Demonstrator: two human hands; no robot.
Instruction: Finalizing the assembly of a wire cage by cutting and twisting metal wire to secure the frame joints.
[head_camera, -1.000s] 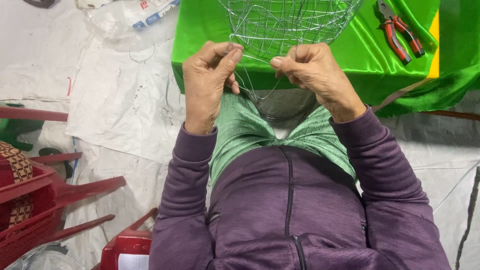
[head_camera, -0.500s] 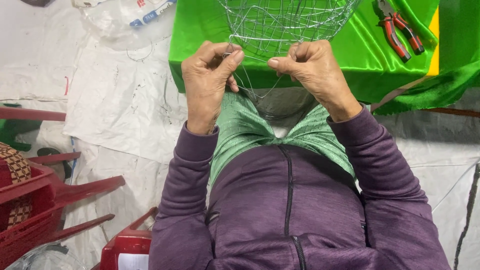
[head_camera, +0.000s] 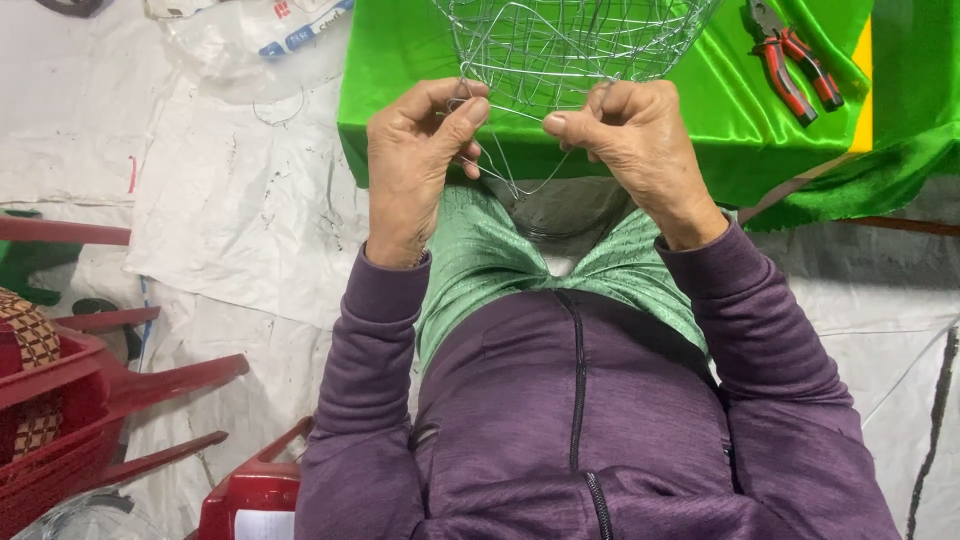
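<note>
Two hands are raised at the near edge of a green cloth-covered table (head_camera: 400, 90), where a wire basket frame (head_camera: 570, 40) of thin silvery wire is set, rounded and open-meshed, its top cut off by the picture's edge. Its lower rim is gripped from both sides: the left hand (head_camera: 415, 165) is closed with thumb and forefinger pinching a wire strand, and the right hand (head_camera: 635, 140) is likewise curled, its fingers pressed around the rim wire just opposite. Red-handled pliers (head_camera: 795, 60) are seen lying on the cloth, well apart to the right of the basket.
</note>
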